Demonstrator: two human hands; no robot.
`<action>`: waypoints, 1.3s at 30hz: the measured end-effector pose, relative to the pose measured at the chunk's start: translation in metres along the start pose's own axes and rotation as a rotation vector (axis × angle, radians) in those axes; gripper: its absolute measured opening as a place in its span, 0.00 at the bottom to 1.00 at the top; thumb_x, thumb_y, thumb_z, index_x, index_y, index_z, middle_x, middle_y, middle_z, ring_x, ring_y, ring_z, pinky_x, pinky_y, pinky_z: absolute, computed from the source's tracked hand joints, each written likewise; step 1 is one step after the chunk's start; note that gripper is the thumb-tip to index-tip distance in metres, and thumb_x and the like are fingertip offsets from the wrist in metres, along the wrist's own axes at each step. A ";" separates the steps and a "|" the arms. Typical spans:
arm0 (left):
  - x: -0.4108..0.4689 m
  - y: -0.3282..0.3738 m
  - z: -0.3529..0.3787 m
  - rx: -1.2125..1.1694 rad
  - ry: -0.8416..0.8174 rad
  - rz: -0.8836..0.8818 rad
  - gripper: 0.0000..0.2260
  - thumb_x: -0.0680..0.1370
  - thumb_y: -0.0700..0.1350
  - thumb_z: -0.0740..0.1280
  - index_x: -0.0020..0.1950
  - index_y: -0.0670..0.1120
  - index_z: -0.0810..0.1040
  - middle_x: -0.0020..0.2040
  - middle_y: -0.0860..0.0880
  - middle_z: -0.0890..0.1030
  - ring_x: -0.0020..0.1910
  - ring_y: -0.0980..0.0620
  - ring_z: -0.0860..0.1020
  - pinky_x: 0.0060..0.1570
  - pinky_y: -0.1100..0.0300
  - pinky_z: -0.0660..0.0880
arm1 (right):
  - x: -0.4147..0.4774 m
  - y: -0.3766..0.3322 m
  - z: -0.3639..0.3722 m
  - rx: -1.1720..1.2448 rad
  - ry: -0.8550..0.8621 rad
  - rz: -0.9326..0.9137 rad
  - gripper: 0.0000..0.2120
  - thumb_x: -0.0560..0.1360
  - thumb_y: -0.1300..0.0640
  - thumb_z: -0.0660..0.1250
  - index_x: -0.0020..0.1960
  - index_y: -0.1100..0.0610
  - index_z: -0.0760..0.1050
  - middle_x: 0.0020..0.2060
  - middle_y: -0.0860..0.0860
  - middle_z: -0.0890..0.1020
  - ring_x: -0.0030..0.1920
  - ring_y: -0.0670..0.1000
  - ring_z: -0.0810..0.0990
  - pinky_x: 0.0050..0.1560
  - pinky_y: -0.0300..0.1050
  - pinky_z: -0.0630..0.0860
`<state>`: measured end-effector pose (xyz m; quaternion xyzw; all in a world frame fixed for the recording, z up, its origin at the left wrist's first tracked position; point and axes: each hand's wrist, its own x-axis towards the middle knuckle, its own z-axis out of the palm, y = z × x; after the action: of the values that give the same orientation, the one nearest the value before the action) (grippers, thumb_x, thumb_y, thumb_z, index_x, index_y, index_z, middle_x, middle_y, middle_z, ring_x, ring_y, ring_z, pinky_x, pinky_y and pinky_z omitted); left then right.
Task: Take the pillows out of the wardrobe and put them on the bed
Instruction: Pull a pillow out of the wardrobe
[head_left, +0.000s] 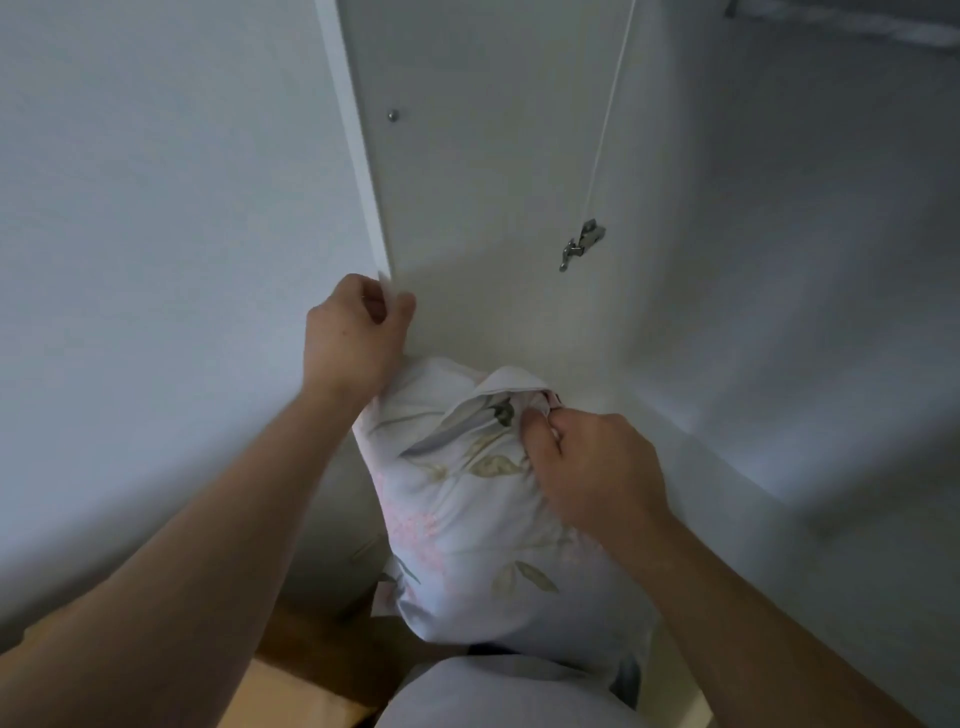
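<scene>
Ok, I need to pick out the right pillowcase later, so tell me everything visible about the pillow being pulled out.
The pillow looks like soft pale fabric printed with olive-green leaves and faint pink patches. It stands on end, bunched and creased at the top. The right hand pinches its folded upper edge; the left hand grips the white wardrobe door edge, its wrist close against the pillow.

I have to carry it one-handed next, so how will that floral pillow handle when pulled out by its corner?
Probably floppy: the floral pillow bunches and creases where the right hand pinches its cover. Likely light for its bulk, since that pinch alone holds it. It may sag and swing.
</scene>
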<state>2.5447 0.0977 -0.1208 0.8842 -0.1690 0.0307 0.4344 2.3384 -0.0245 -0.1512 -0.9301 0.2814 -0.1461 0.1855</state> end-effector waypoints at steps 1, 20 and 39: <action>-0.006 0.007 -0.001 0.047 -0.028 0.046 0.14 0.77 0.57 0.68 0.48 0.46 0.78 0.41 0.53 0.83 0.45 0.50 0.81 0.41 0.61 0.70 | -0.005 0.004 -0.001 -0.004 0.002 0.013 0.24 0.81 0.41 0.52 0.35 0.54 0.74 0.31 0.53 0.80 0.34 0.57 0.79 0.36 0.45 0.73; -0.075 0.207 0.171 0.398 -0.615 1.061 0.22 0.80 0.63 0.61 0.41 0.47 0.81 0.41 0.48 0.85 0.42 0.45 0.81 0.45 0.49 0.78 | -0.078 0.124 -0.062 0.049 0.207 0.611 0.27 0.78 0.38 0.50 0.34 0.55 0.74 0.39 0.58 0.85 0.42 0.61 0.83 0.46 0.49 0.79; -0.030 0.281 0.317 0.183 -0.621 1.335 0.23 0.81 0.59 0.62 0.40 0.42 0.82 0.38 0.45 0.85 0.40 0.42 0.82 0.44 0.47 0.78 | -0.017 0.180 -0.088 -0.146 0.229 1.007 0.25 0.81 0.39 0.48 0.51 0.50 0.81 0.48 0.58 0.84 0.50 0.63 0.82 0.51 0.52 0.77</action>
<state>2.3958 -0.2998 -0.1111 0.5939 -0.7825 0.0508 0.1802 2.2070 -0.1765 -0.1529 -0.6682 0.7217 -0.1195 0.1357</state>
